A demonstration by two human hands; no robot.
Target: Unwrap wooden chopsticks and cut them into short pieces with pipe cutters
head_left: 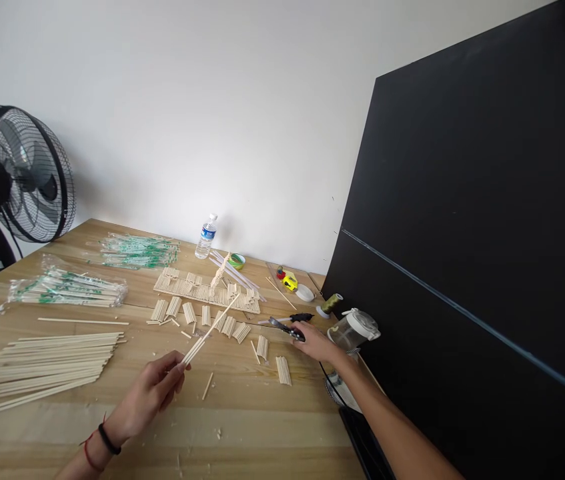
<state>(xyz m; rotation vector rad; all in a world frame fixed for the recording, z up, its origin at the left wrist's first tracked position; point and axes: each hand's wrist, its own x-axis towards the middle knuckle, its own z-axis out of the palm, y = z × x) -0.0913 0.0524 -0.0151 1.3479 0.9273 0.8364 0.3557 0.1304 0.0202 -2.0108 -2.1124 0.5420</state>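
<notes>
left hand (149, 395): closed on a wooden stick (211, 330), pinched at its low end, stick slanting up toward 1 o'clock over the table (242, 427)
right hand (315, 343): clenched on black-handled pliers (285, 328), tip aimed at 9 o'clock
stick bundles (227, 325): laid at 12 o'clock from left hand
loose sticks (42, 363): piled at 9 o'clock
plastic jar (352, 328): just beside right hand, 3 o'clock

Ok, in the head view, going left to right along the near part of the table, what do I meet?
Loose pile of sticks → left hand holding a long stick → small stick bundle → right hand on the pliers → clear jar.
</notes>
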